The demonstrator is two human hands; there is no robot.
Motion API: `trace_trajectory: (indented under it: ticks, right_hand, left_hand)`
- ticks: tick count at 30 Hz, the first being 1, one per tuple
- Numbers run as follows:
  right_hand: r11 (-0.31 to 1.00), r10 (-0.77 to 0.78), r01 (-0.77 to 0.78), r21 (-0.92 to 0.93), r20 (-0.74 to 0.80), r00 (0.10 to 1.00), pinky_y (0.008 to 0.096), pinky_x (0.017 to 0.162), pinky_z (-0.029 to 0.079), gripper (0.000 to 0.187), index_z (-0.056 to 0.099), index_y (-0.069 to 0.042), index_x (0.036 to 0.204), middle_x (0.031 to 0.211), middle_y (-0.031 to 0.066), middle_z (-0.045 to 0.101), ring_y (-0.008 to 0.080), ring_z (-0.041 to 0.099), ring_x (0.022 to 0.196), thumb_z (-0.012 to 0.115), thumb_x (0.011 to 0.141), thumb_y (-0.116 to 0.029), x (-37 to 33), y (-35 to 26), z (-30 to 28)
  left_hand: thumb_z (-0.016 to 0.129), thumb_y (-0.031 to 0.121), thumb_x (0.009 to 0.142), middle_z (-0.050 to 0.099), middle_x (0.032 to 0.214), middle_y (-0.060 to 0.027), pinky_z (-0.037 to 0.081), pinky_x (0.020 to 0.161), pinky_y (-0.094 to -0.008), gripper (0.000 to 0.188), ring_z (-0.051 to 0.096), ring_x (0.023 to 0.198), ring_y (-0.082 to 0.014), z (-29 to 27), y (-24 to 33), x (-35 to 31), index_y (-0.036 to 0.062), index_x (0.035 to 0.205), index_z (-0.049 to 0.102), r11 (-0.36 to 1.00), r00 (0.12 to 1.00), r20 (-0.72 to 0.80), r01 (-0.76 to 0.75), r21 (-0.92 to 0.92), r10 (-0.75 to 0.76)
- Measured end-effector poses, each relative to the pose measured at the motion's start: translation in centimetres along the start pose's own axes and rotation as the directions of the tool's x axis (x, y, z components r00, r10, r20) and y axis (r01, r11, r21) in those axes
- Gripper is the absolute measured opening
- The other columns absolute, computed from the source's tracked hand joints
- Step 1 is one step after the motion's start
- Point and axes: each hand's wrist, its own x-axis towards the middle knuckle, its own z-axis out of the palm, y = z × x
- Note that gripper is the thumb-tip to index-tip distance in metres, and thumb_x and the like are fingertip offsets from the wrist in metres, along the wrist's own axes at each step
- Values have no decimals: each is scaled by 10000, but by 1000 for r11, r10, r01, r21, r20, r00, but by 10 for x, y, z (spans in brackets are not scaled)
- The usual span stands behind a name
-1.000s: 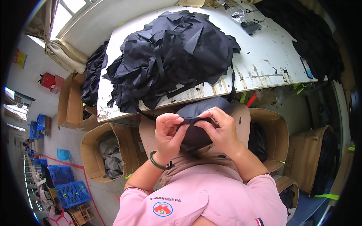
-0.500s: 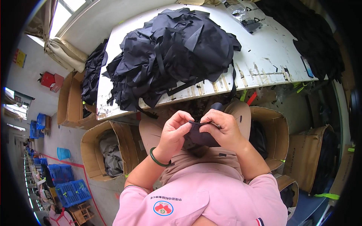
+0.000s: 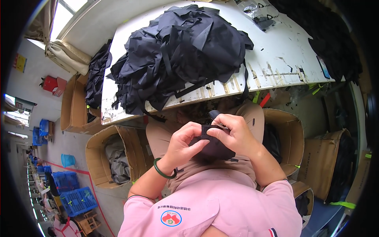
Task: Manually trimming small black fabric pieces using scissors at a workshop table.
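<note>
Above my lap, both hands pinch the edge of a small black fabric piece that hangs down toward my thighs. My left hand, with a dark green bangle on the wrist, grips the edge between thumb and fingers. Close beside it, my right hand is closed on the same edge, thumb on top. A short dark end sticks out above the right fingers; I cannot tell what it belongs to. In front of me, a large heap of black fabric pieces with straps lies on the white table.
Open cardboard boxes stand to my left and right, with fabric inside. The table's worn front edge is just beyond my knees. More black fabric covers the table's right end. A clear plastic bag lies at the back.
The fabric piece has turned and now shows a wider dark face below my hands. My left thumb has moved right along its edge; both hands keep hold.
</note>
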Motion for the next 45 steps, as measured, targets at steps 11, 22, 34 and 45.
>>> trace_trajectory:
  ticks: [11,22,34,45]
  right_hand:
    - [596,290,-357,720,221,931,222,673,470,227,616,-32,974,831,-6,606,76,559,749,739,787,-65,7,39,14]
    - [903,241,-256,345,87,967,233,653,445,290,566,-28,955,756,9,516,89,513,695,586,952,-317,-27,16,19]
    - [957,170,-163,238,-6,985,282,472,368,358,513,-22,795,588,59,447,115,429,514,706,861,-316,-26,15,43]
    - [983,131,-123,133,-55,990,331,491,426,335,553,-16,846,613,125,533,254,524,508,700,856,-317,-23,9,39]
  left_hand:
    - [626,-72,825,571,1098,-61,423,880,-254,135,546,988,-121,13,1,7,1,932,662,881,991,-79,55,-469,-104]
    - [606,-117,825,568,1038,-53,439,776,-210,127,561,872,-90,7,-28,3,-21,906,628,972,886,-417,-235,-23,204]
    - [650,-122,793,577,1068,-85,463,771,-217,172,573,913,-118,14,-35,-1,-28,934,625,952,867,-393,-270,148,307]
    - [652,-122,776,585,1058,-101,474,766,-230,176,586,899,-131,16,-40,-4,-23,920,625,950,871,-381,-281,134,311]
